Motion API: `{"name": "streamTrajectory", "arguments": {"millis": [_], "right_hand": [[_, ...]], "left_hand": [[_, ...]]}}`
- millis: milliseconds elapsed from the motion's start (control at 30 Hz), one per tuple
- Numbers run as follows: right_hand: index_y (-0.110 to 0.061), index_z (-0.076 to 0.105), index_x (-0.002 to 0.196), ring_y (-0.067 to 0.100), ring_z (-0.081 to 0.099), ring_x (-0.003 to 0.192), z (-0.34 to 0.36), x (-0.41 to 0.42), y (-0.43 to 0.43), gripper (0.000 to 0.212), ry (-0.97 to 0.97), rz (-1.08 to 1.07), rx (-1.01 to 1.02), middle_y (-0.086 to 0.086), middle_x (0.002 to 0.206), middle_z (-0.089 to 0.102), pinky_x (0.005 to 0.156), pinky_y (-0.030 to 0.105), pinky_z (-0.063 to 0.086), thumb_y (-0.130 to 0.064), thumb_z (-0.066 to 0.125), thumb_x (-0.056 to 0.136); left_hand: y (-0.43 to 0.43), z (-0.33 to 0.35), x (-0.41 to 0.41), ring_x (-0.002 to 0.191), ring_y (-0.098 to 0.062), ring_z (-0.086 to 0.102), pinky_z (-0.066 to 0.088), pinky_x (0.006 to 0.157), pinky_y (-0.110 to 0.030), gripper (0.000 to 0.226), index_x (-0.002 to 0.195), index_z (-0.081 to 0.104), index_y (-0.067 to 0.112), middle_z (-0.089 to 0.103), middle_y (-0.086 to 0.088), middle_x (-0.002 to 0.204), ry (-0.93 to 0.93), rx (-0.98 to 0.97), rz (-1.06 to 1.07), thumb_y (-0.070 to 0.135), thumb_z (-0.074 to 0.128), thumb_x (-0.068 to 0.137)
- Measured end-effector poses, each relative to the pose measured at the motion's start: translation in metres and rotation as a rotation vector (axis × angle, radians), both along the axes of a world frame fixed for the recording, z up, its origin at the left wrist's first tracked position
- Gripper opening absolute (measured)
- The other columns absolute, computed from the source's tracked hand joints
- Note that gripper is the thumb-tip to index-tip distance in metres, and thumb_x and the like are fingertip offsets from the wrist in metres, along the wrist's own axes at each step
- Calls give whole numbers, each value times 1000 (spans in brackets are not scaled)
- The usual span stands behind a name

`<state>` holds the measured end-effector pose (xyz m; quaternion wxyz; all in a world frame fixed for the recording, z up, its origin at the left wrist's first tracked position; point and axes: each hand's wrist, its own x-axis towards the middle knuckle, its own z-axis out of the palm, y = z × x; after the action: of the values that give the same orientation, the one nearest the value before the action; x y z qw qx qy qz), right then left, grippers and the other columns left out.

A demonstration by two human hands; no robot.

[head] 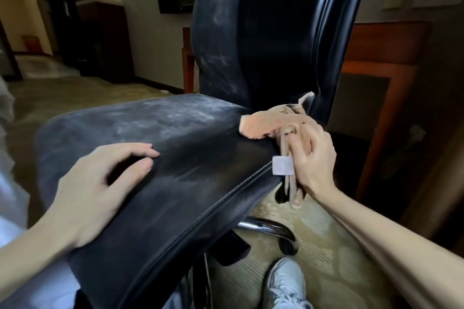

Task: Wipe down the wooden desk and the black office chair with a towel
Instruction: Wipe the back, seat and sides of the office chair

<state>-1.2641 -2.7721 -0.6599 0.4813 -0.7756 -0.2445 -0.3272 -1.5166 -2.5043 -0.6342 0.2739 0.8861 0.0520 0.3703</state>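
Head cam, so: one black leather office chair (155, 158), padded seat smooth but all chalky with grey smudges, piped seam along the edge. One fuzzy peach towel (261, 124), bunched at the seat's back right corner by the backrest, white square tag (283, 165) on its hanging end. Right hand (316, 158) curled tight round the towel. Left hand (100, 183) flat on the seat, fingers straight-ish, holding nothing. Reddish wooden bench (376, 57) behind the chair.
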Motion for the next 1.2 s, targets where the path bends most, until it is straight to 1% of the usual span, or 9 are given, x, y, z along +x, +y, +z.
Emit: {"name": "streamTrajectory", "arguments": {"millis": [333, 433, 533, 633, 667, 733, 867, 1033, 1200], "right_hand": [[-27, 71, 88, 18, 62, 97, 3, -100, 28, 28, -298, 386, -6, -14, 96, 67, 89, 35, 45, -49, 53, 91], [-40, 53, 78, -9, 55, 77, 20, -51, 5, 18, -223, 255, 241, -30, 79, 62, 73, 25, 42, -29, 48, 91], [-31, 40, 65, -1, 41, 61, 22, -1, -32, 31, 13, 16, 321, -11, 65, 47, 67, 35, 34, -42, 49, 93], [-35, 63, 92, -1, 55, 105, 3, 22, -29, 10, 207, 158, 108, -9, 112, 61, 98, 32, 44, -36, 56, 99], [-32, 66, 112, -6, 47, 124, -2, 18, -21, 14, 246, 195, 73, -8, 136, 53, 110, 21, 36, -29, 57, 101], [-26, 61, 136, -7, 37, 133, -11, 3, -9, 35, 257, 165, 90, -4, 152, 38, 109, 7, 27, -26, 58, 101], [-36, 61, 131, 28, 45, 131, -12, -53, 18, 44, 302, 6, 154, -1, 151, 42, 113, 39, 35, -40, 49, 89], [-29, 70, 105, 26, 42, 129, -7, -144, 33, 38, 138, 133, 102, -2, 130, 58, 110, 41, 30, -40, 46, 78], [-40, 62, 115, 26, 40, 140, -20, -222, 40, 47, 62, 251, 118, -7, 137, 51, 111, 59, 35, -44, 52, 69]], "left_hand": [[-6, 3, -4, 128, -11, 56, 41, 110, -46, 56, 110, 74, 39, 68, 21, 125, 47, 6, 36, 71, 38, 81], [-4, -1, -11, 131, -9, 53, 39, 113, -45, 57, 118, 72, 34, 66, 18, 130, 64, 59, -7, 68, 40, 86], [-7, -4, -11, 132, -7, 53, 39, 113, -41, 57, 120, 71, 36, 65, 20, 131, 63, 83, -1, 68, 40, 86], [-15, -2, -3, 131, -4, 52, 39, 111, -36, 57, 118, 71, 39, 65, 23, 128, 59, 90, 32, 70, 38, 84], [-18, -2, -2, 130, -4, 52, 39, 110, -36, 57, 118, 71, 39, 65, 24, 127, 61, 89, 35, 71, 38, 84], [-25, -2, 1, 130, -4, 52, 39, 109, -36, 56, 116, 72, 40, 65, 26, 125, 51, 80, 35, 71, 38, 83], [-36, -5, 5, 129, -3, 52, 40, 104, -34, 57, 113, 72, 42, 66, 28, 124, 28, 78, 100, 73, 36, 82], [-42, -4, 9, 125, -5, 55, 42, 101, -34, 53, 109, 72, 41, 67, 28, 120, 6, 78, 137, 71, 37, 84], [-43, -4, 9, 121, -15, 59, 43, 93, -38, 55, 109, 74, 33, 65, 26, 112, -26, 80, 148, 65, 35, 88]]}}
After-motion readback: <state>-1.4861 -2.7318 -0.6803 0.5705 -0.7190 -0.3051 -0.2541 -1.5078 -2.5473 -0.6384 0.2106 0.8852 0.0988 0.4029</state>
